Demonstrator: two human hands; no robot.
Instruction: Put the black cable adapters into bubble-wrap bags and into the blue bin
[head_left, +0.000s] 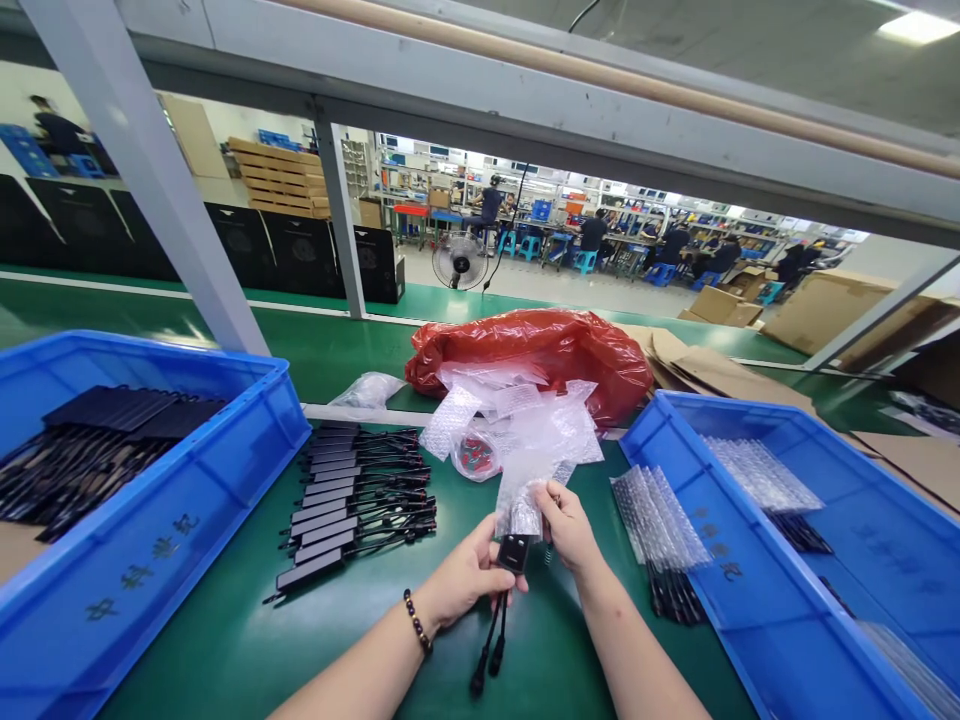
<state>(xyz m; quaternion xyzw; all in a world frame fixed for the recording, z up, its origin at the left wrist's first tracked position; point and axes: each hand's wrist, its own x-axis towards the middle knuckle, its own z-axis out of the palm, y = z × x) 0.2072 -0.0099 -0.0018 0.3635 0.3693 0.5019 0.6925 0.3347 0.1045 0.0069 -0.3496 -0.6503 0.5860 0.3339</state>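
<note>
My left hand (474, 572) is closed around a flat black box-shaped device (514, 553), with two short black cables (496, 640) hanging from it toward me. The upper part of the device sits inside the mouth of a clear bubble wrap bag (523, 510). My right hand (568, 525) pinches that bag at its right edge. Left of my hands lies a row of black devices with cables (330, 505). Several bagged devices (664, 540) rest to the right, cables sticking out. Behind the held bag are loose bubble wrap bags (517, 410) on a red plastic bag (540, 345).
Blue bins flank the green table: the left bin (289, 400) holds bare black devices, the right bin (652, 420) bagged ones. A clear round roll or bag (476, 452) lies mid-table. Flat cardboard (720, 370) lies behind the right bin. A metal post (150, 170) rises at left.
</note>
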